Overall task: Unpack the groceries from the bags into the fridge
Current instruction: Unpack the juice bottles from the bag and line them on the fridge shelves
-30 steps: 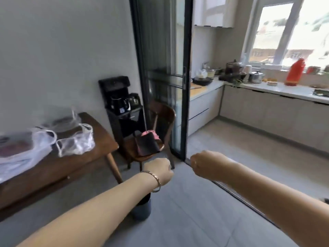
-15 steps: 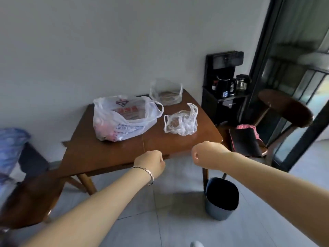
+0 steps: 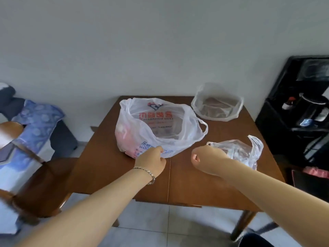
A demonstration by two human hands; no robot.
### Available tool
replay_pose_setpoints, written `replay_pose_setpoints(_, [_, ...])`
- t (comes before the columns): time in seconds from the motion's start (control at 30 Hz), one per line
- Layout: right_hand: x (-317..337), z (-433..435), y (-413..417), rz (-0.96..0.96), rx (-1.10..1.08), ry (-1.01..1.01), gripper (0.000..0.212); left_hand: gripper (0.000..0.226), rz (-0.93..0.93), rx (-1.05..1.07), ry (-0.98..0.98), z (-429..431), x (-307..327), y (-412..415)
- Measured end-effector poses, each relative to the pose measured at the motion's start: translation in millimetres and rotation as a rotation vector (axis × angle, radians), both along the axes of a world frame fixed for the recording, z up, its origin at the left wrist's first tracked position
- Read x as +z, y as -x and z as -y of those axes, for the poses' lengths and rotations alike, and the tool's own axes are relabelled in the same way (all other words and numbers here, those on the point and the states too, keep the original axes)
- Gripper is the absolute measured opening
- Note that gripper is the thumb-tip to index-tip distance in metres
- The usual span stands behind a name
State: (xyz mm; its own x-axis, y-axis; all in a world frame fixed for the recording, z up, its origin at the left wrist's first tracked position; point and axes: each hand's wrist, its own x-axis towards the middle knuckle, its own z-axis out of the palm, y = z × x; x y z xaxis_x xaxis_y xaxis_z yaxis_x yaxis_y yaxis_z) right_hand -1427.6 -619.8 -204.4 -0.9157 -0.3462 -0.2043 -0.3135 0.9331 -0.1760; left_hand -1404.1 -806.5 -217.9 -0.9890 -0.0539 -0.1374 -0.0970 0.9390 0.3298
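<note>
A large white plastic bag (image 3: pixel 156 125) with red and blue print lies on the brown wooden table (image 3: pixel 195 184), with reddish groceries showing through its left side. A small clear bag (image 3: pixel 238 150) lies at the right, and a third clear bag (image 3: pixel 217 104) stands open near the wall. My left hand (image 3: pixel 151 161), with a bracelet on the wrist, is curled into a fist at the near edge of the large bag and touches it. My right hand (image 3: pixel 206 157) is a fist just left of the small clear bag. No fridge is in view.
A wooden chair (image 3: pixel 41 184) stands at the table's left, with a blue patterned cloth (image 3: pixel 33 125) behind it. A black stand with a kettle (image 3: pixel 306 111) is at the right. A dark bin (image 3: pixel 256 239) sits on the floor at the lower right.
My view has swung left from the kitchen doorway to the table and come closer. Both fists have reached forward over the table, the left one up to the large bag.
</note>
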Motion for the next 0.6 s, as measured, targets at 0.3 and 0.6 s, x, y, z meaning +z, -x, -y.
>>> replay_pose_setpoints(0.3, [-78.7, 87.2, 117.2, 0.205, -0.07, 0.193, 0.034, 0.063, 0.033, 0.121, -0.06, 97.5, -67.3, 128.4])
replay_pose_setpoints(0.6, [-115.5, 207.6, 204.1, 0.522, -0.255, 0.366, 0.096, 0.112, 0.291, 0.732, -0.604, 165.6, -94.8, 237.5])
